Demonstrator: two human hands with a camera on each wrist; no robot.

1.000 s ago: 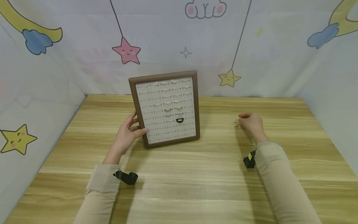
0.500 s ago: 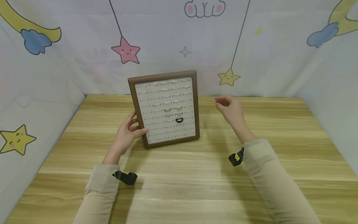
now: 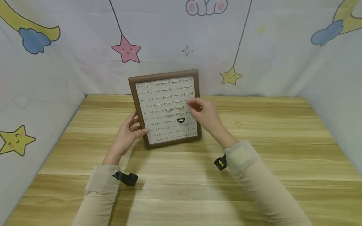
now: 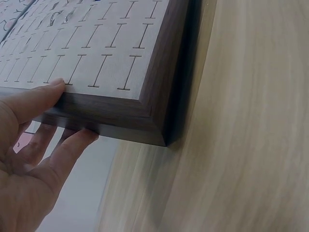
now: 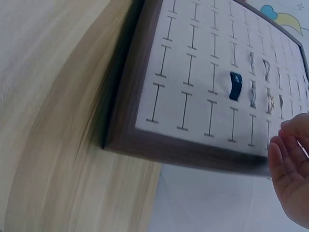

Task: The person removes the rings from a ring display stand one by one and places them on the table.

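A brown-framed ring tray stands tilted back at the table's far middle, its white face cut with rows of slots. A black ring and a few silver rings sit in the middle slots. My left hand grips the tray's lower left frame, thumb on the front and fingers behind. My right hand hovers in front of the tray's right side, its fingers loosely curled by the slots with nothing visible in them. In the right wrist view, the fingertips are beside the frame, near the dark ring.
A small gold ring lies alone on the wooden table, right of the tray. Printed cloth walls close the table in at the back and both sides.
My right hand left the gold ring on the table at the right, rose, and swung left to the tray's right side. The left hand and the tray stayed put.
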